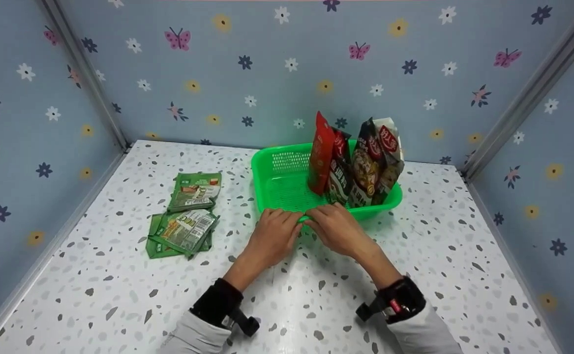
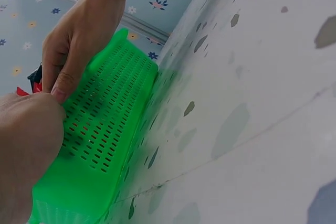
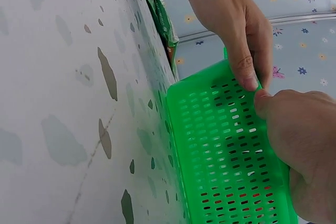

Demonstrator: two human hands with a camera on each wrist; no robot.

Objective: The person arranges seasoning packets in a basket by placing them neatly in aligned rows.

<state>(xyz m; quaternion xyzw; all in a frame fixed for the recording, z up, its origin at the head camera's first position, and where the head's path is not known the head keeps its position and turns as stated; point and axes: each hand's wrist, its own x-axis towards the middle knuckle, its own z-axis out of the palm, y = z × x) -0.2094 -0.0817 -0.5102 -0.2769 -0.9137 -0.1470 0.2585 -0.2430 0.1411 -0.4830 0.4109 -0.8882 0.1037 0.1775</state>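
A green plastic basket (image 1: pixel 287 194) with slotted walls stands on the speckled table. My left hand (image 1: pixel 276 237) grips the middle of its near rim, fingers hooked over the top and thumb on the outside. Beside it, nearly touching, my right hand (image 1: pixel 338 229) holds the same rim in the same way. Inside the basket's right part several seasoning packets stand upright: a red packet (image 1: pixel 320 160), a dark packet (image 1: pixel 338 179) and more dark ones (image 1: pixel 365 169) at the right. From the right wrist, the basket's outer wall (image 3: pixel 220 129) shows both thumbs at the rim.
Several flat green packets (image 1: pixel 188 231) lie in a loose pile on the table (image 1: pixel 119 285), left of the basket. A patterned wall (image 1: pixel 267 59) rises close behind the basket. Side walls with metal corner strips (image 1: pixel 85 73) enclose the table left and right.
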